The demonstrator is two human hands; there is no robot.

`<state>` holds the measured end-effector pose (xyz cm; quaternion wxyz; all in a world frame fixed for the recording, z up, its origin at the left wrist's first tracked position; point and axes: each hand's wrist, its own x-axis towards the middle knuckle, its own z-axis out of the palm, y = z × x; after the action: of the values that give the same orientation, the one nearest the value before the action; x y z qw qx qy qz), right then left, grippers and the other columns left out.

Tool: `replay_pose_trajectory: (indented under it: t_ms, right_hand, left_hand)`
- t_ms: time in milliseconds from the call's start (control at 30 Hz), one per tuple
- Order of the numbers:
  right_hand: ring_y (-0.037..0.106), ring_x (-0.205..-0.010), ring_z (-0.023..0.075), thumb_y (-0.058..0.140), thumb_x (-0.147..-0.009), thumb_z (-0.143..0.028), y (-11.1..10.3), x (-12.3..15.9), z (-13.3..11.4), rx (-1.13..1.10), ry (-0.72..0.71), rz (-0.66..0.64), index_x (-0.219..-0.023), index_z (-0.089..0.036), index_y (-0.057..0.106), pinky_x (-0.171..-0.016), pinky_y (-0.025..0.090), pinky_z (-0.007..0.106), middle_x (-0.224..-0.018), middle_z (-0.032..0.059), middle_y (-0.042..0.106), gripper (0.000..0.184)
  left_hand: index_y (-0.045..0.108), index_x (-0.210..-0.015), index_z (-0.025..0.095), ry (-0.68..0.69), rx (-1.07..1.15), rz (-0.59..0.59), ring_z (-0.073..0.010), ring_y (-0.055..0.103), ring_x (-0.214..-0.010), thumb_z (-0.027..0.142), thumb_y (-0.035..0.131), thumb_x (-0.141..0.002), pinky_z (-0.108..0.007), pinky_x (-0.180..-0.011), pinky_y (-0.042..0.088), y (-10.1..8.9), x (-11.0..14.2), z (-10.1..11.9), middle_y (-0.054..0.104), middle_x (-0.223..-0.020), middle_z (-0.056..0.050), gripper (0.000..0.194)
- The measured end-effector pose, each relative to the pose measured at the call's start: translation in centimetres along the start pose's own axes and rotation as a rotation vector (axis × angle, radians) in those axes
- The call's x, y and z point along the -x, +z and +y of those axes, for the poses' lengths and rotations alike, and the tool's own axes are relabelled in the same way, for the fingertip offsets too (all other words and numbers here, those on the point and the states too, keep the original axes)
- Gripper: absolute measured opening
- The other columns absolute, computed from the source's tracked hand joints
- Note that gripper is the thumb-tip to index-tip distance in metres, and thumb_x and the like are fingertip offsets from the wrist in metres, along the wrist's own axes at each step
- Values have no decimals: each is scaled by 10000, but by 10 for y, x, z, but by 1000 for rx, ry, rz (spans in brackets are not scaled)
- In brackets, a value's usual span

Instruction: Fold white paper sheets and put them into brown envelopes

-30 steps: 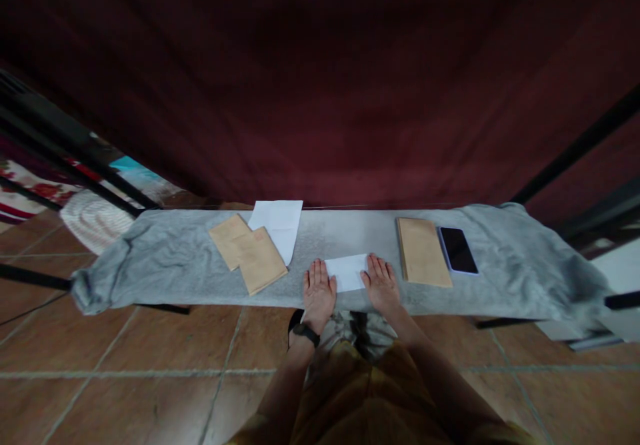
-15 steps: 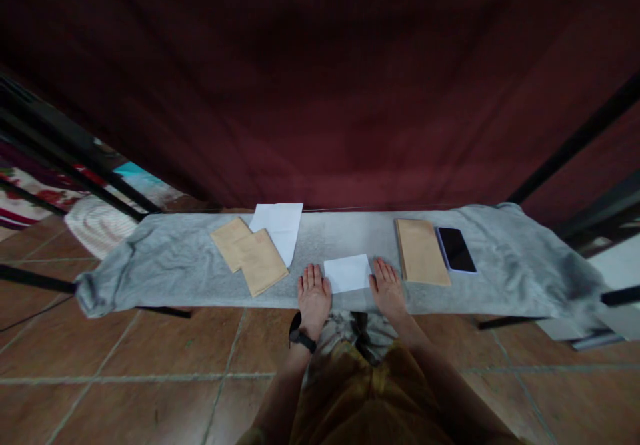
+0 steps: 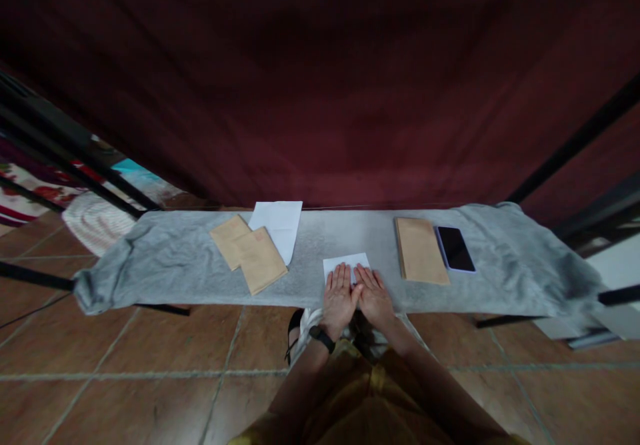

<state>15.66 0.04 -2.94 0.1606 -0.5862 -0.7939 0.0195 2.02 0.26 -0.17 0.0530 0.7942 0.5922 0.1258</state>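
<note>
A small folded sheet of white paper [image 3: 345, 260] lies at the front edge of the cloth-covered bench, partly hidden under my fingers. My left hand [image 3: 340, 300] rests flat on its left part, fingers stretched out, with a black watch on the wrist. Beside it, my right hand [image 3: 373, 302] lies flat on the right part of the paper, fingers straight. The two thumbs meet or nearly meet in the middle. To the right is a stack of brown envelopes [image 3: 424, 252], a little apart from my right hand.
A phone [image 3: 455, 250] lies right of the stack. On the left, two brown envelopes [image 3: 263, 258] overlap a larger white sheet [image 3: 280, 222]. Grey cloth [image 3: 170, 252] covers the narrow bench. A dark red curtain [image 3: 350, 98] hangs behind it, with black metal bars at both sides.
Both hands have moved inward from the paper's left and right edges onto the paper, coming side by side. The envelopes and phone stay where they were.
</note>
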Motion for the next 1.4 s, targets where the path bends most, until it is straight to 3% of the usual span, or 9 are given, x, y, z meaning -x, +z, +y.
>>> replay_pose_trajectory:
  t_ms: [233, 733, 867, 1033, 1233, 1400]
  right_hand:
    - [431, -1449, 290, 338, -1064, -309, -4, 7, 10, 5, 52, 88, -1525, -99, 455, -1221, 261, 508, -1558, 151, 480, 520]
    - [409, -1458, 291, 315, -1080, -316, -7, 18, 23, 21, 82, 120, -1538, -87, 421, -1197, 301, 519, -1545, 184, 491, 523]
    - [421, -1457, 282, 279, -1083, -339, -8, 9, 22, -18, 130, 115, -1534, -104, 438, -1192, 318, 507, -1548, 175, 491, 533]
    - [422, -1460, 267, 238, -1085, -347, -12, -14, 15, -55, 125, 64, -1516, -135, 478, -1208, 299, 486, -1590, 119, 446, 537]
    - [403, -1473, 241, 217, -1088, -345, -11, -34, 5, -82, 82, -5, -1497, -141, 506, -1229, 259, 468, -1575, 103, 471, 541]
    - [388, -1483, 255, 175, -1091, -353, -8, -40, 7, -77, 74, -53, -1493, -141, 512, -1231, 233, 495, -1580, 112, 459, 565]
  left_hand:
    - [331, -1578, 95, -79, -76, 74, -266, 291, -1538, 441, 317, -1052, -494, -1252, 283, -1, 9, -17, 362, -1628, -162, 630]
    - [396, -1546, 95, -157, -115, 144, -286, 336, -1517, 389, 292, -1067, -519, -1237, 292, -4, 18, -39, 419, -1596, -167, 572]
    - [437, -1525, 93, -178, -124, 126, -307, 338, -1514, 392, 276, -1065, -555, -1236, 278, -10, 12, -36, 427, -1588, -178, 571]
    - [416, -1545, 131, -86, -85, 80, -274, 289, -1538, 356, 264, -1059, -528, -1258, 248, -13, -8, -22, 410, -1611, -131, 557]
    - [367, -1567, 107, 32, -68, -27, -260, 258, -1550, 240, 298, -1020, -489, -1264, 236, -2, -31, -8, 346, -1644, -139, 567]
    - [355, -1572, 113, 40, -75, -76, -264, 255, -1550, 216, 280, -1012, -496, -1257, 240, 7, -38, -9, 335, -1651, -128, 574]
